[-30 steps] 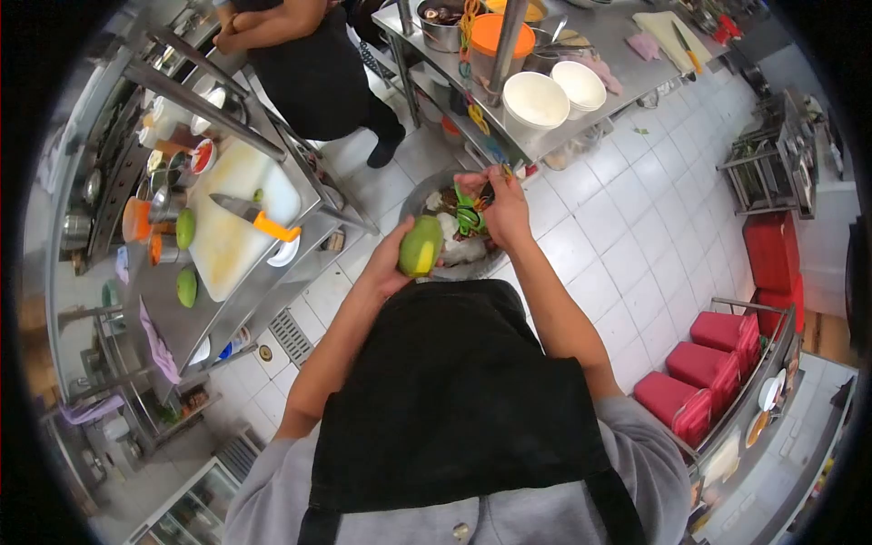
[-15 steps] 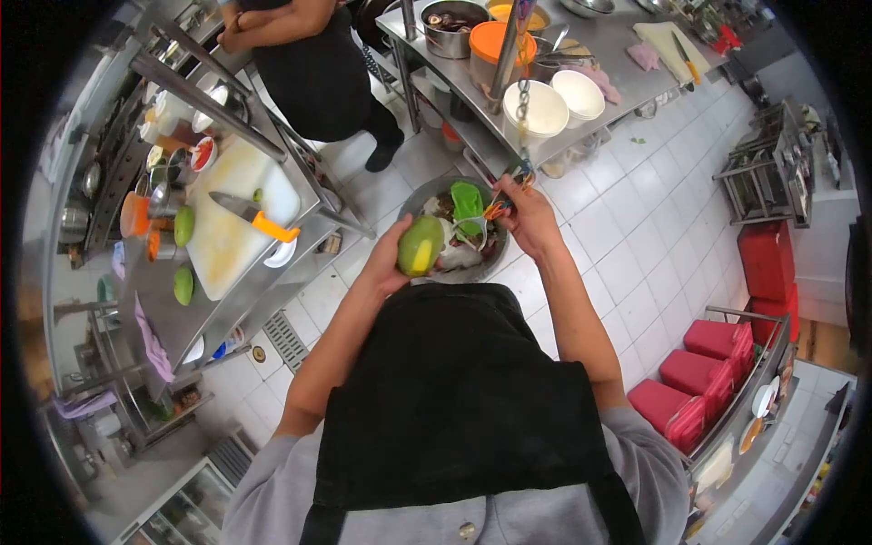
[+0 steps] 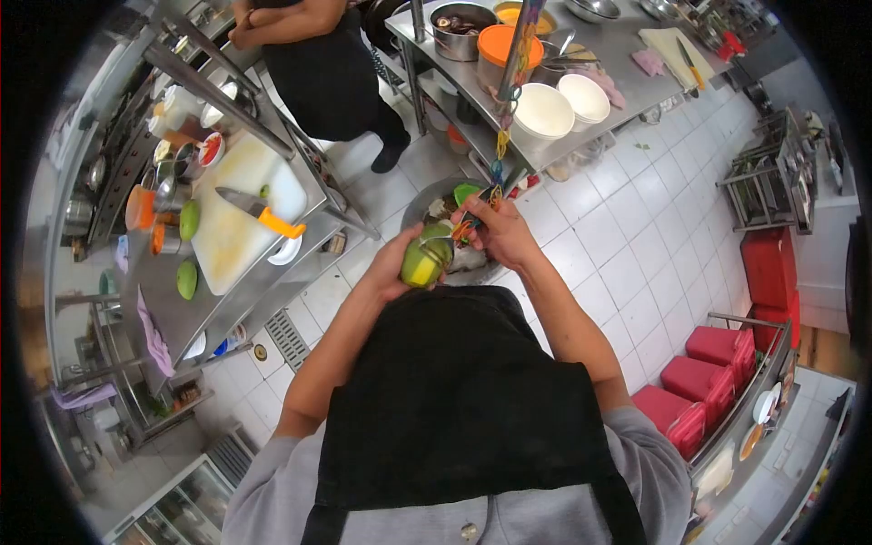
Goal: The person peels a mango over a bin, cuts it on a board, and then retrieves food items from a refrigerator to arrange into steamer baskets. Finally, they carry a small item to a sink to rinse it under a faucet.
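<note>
Over a grey bin [image 3: 418, 209] on the floor, my left hand [image 3: 391, 265] is wrapped round a green mango [image 3: 420, 269] with a pale yellow peeled strip on it. My right hand [image 3: 506, 234] grips a peeler [image 3: 440, 239], its metal head against the mango's upper side. Colourful rubber bands cover the peeler's handle, and a chain of them [image 3: 500, 145] runs up from it. Inside the bin lie scraps and a bright green piece [image 3: 465, 193], partly hidden by my right hand.
On the left counter, a knife with an orange handle [image 3: 280, 224] lies on a white cutting board [image 3: 238, 250], beside two green mangoes [image 3: 189, 220]. A co-worker in a black apron [image 3: 318, 86] stands ahead. White bowls [image 3: 543, 111] sit on the steel table; red bins [image 3: 698, 377] stand right.
My right hand has moved left and down, bringing the peeler from above the bin onto the mango. The mango has turned a little in my left hand. The rubber-band chain now hangs stretched.
</note>
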Tool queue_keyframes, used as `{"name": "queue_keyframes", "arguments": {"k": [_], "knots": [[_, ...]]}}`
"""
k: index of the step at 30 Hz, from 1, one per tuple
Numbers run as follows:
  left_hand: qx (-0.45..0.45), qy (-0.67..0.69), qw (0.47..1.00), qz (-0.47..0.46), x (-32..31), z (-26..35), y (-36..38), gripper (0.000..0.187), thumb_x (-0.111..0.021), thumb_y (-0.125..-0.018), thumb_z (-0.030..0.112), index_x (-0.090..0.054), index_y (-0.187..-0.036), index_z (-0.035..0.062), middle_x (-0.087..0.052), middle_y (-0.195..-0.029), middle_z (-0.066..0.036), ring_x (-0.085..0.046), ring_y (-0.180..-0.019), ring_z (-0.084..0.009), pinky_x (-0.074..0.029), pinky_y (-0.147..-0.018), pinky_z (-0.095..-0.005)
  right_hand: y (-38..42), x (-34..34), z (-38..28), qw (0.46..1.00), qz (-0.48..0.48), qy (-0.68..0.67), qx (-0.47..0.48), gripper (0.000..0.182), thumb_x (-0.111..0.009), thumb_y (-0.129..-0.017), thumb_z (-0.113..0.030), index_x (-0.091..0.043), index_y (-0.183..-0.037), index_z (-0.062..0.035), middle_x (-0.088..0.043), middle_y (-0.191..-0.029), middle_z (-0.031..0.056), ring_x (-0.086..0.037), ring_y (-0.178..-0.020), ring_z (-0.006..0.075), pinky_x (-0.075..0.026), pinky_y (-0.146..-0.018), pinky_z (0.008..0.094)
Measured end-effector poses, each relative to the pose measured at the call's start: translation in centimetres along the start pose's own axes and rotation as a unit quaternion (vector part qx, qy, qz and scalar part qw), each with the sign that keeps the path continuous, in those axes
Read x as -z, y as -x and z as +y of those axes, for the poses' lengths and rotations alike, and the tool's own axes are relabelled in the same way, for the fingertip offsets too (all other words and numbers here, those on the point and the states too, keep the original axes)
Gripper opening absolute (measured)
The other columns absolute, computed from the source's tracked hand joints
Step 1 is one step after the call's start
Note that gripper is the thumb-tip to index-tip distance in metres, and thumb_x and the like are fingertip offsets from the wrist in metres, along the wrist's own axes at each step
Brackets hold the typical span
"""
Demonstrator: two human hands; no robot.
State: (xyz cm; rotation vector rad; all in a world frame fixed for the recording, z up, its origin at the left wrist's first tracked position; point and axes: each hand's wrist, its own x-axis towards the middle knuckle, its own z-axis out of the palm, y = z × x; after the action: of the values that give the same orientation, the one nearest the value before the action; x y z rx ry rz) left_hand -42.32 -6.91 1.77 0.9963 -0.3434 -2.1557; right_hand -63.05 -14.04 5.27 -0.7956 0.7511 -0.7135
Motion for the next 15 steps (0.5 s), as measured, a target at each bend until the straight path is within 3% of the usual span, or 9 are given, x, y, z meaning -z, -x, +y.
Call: {"name": "queue_keyframes", "arguments": {"k": [5, 7, 9, 11, 15], "knots": [[-0.016, -0.021, 1.0, 0.011, 0.5, -0.2, 0.3, 0.053, -0.033, -0.1, 0.045, -0.053, -0.12, -0.0004, -0.067, -0.097, -0.021, -0.067, -0.07, -0.0303, -0.052, -0.052, -0.0367, -1.4, 0.6, 0.7, 1.0, 0.016, -0.013, -0.017, 0.033, -0.06, -0.095, -0.034, -0.064, -0.088, -0.0019, -0.065, -0.078, 0.0045, -0.052, -0.056, 0.0074, -0.041, -0.047, 0.0219], [-0.032, -0.03, 0.999, 0.011, 0.7, 0.2, 0.9, 0.053, -0.033, -0.1, 0.045, -0.053, -0.121, 0.0, -0.066, -0.098, -0.021, -0.067, -0.07, -0.03, -0.053, -0.053, -0.0362, -3.1, 2.5, 1.4, 0.997, 0.066, -0.031, 0.001, 0.032, -0.062, -0.094, -0.034, -0.064, -0.089, -0.0024, -0.065, -0.078, 0.0045, -0.052, -0.056, 0.0077, -0.041, -0.048, 0.0217], [-0.003, -0.023, 0.999, -0.026, 0.5, 0.8, 2.7, 0.052, -0.036, -0.1, 0.045, -0.053, -0.122, 0.0011, -0.066, -0.1, -0.021, -0.067, -0.07, -0.0289, -0.054, -0.054, -0.0354, -5.4, 6.2, 2.3, 0.983, 0.176, 0.006, 0.058, 0.027, -0.062, -0.095, -0.03, -0.063, -0.091, -0.0036, -0.065, -0.079, 0.005, -0.051, -0.056, 0.0086, -0.041, -0.049, 0.0213], [-0.002, -0.052, 0.999, -0.007, 0.5, 1.2, 3.6, 0.052, -0.036, -0.1, 0.045, -0.053, -0.123, 0.0016, -0.066, -0.101, -0.02, -0.068, -0.071, -0.0283, -0.054, -0.055, -0.0353, -6.3, 10.1, 2.5, 0.983, 0.167, -0.029, 0.067, 0.027, -0.062, -0.095, -0.03, -0.062, -0.09, -0.0043, -0.065, -0.079, 0.005, -0.05, -0.056, 0.0085, -0.041, -0.049, 0.0214], [-0.053, -0.064, 0.996, 0.016, 1.2, 1.3, 3.0, 0.05, -0.044, -0.1, 0.042, -0.055, -0.119, -0.0018, -0.068, -0.099, -0.017, -0.069, -0.073, -0.0271, -0.057, -0.062, -0.0361, -4.2, 6.8, -1.3, 0.989, 0.119, -0.052, 0.067, 0.027, -0.062, -0.095, -0.031, -0.062, -0.089, -0.0041, -0.065, -0.08, 0.0053, -0.05, -0.057, 0.0086, -0.042, -0.05, 0.022]]}}
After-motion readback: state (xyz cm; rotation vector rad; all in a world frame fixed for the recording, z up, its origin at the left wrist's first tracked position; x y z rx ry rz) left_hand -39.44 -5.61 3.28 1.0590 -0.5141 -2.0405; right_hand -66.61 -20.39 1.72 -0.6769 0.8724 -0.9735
